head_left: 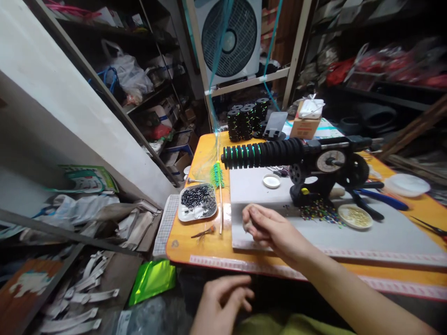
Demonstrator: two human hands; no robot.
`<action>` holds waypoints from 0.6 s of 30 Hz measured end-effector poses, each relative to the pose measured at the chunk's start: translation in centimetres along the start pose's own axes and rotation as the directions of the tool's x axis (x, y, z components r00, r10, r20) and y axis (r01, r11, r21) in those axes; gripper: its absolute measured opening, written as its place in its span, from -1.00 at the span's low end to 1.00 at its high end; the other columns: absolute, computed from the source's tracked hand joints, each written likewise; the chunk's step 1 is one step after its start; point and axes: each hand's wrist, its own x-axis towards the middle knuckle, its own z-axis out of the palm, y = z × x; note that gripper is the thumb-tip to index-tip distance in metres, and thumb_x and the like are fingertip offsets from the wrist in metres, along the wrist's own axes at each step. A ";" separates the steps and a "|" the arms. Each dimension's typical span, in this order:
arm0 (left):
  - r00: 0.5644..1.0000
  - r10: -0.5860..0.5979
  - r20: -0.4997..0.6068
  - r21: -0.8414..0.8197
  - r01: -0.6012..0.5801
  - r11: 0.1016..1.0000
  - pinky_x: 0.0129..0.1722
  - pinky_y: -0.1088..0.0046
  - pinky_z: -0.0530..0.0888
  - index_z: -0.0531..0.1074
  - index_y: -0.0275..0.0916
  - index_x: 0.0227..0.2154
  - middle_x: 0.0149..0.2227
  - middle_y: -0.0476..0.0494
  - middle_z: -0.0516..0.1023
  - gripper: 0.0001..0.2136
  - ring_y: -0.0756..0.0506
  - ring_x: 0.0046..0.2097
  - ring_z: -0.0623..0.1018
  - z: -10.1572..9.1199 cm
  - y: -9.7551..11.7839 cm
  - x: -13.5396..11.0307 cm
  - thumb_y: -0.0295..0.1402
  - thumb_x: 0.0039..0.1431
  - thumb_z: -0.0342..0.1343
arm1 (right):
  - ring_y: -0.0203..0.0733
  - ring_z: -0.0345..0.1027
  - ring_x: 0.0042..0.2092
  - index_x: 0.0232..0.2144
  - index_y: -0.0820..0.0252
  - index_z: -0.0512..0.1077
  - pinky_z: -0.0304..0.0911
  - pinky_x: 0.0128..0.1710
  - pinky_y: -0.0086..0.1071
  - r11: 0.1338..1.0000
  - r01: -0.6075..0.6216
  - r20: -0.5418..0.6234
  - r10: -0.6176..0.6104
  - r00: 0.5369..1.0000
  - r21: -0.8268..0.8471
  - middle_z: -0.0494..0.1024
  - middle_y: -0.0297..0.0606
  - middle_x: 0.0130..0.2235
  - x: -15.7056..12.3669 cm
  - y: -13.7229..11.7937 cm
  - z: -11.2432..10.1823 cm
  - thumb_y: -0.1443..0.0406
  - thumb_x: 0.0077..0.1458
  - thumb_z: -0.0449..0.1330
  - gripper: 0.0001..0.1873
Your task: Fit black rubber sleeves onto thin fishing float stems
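My right hand [267, 228] is over the front left part of the grey board [391, 232], fingers curled and pinched together. Whatever the pinch may hold is hidden. Lower down, in front of the table edge, my left hand [223, 300] is loosely bent with its fingers apart and nothing in it. Above the right hand stands a black hand-cranked device [331, 160] with a dial and gears. Black ribbed rings with green line fill its long horizontal spool [263, 153]. Small coloured beads [321, 211] lie scattered under the device, beside a white dish of pale pieces [355, 217].
A white tray of small black tubes [199, 200] sits at the table's left, near a green-bristled stick [217, 177] and a small brush [204, 231]. Blue-handled pliers [382, 197] lie at the right. Stacked black spools [244, 121], a cardboard box [304, 126] and a fan [228, 42] stand behind.
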 end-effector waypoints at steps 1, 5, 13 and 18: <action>0.995 0.091 -0.036 0.104 -0.087 0.991 -0.22 0.47 0.56 0.73 -0.26 -0.21 -0.32 -0.23 0.75 -0.75 -0.08 -0.37 0.67 -0.4 1.5 0.1 -0.19 0.18 0.40 | -0.39 0.32 -0.47 -0.14 0.26 0.46 0.32 -0.50 -0.47 1.000 -0.012 -0.009 0.012 1.000 0.017 0.48 -0.38 -0.34 -0.8 0.5 0.2 0.05 0.41 0.17 -0.65; 0.937 0.346 -0.046 0.021 -0.345 0.938 0.19 0.34 0.45 0.56 -0.12 0.14 0.18 -0.23 0.61 -0.63 -0.20 0.20 0.57 1.3 6.9 3.4 -0.20 0.31 0.29 | -0.48 -0.01 -0.58 -0.33 0.21 0.34 -0.12 -0.63 -0.57 0.997 -0.052 -0.026 0.053 0.998 0.059 0.28 -0.51 -0.53 -3.5 2.2 1.4 -0.12 0.31 0.21 -0.50; 0.786 0.063 0.616 -0.300 0.159 0.941 0.03 0.11 0.58 0.44 -0.27 0.18 -0.01 -0.35 0.71 -0.53 -0.27 -0.04 0.72 8.9 9.4 9.6 -0.13 0.33 0.26 | -0.49 -0.21 -0.60 -0.38 0.16 0.27 -0.30 -0.63 -0.52 0.989 -0.098 -0.001 0.099 0.995 0.110 0.25 -0.51 -0.58 -5.8 3.7 1.7 -0.25 0.18 0.24 -0.39; 0.767 0.069 0.638 -0.303 0.167 0.938 -0.06 0.25 0.62 0.61 -0.31 -0.05 -0.18 -0.24 0.77 -0.74 -0.18 -0.16 0.75 9.4 9.3 9.0 -0.23 0.42 0.16 | -0.48 -0.19 -0.60 -0.38 0.15 0.25 -0.26 -0.63 -0.52 0.982 -0.106 0.051 0.099 0.994 0.155 0.24 -0.52 -0.58 -6.2 4.2 1.4 -0.22 0.21 0.23 -0.42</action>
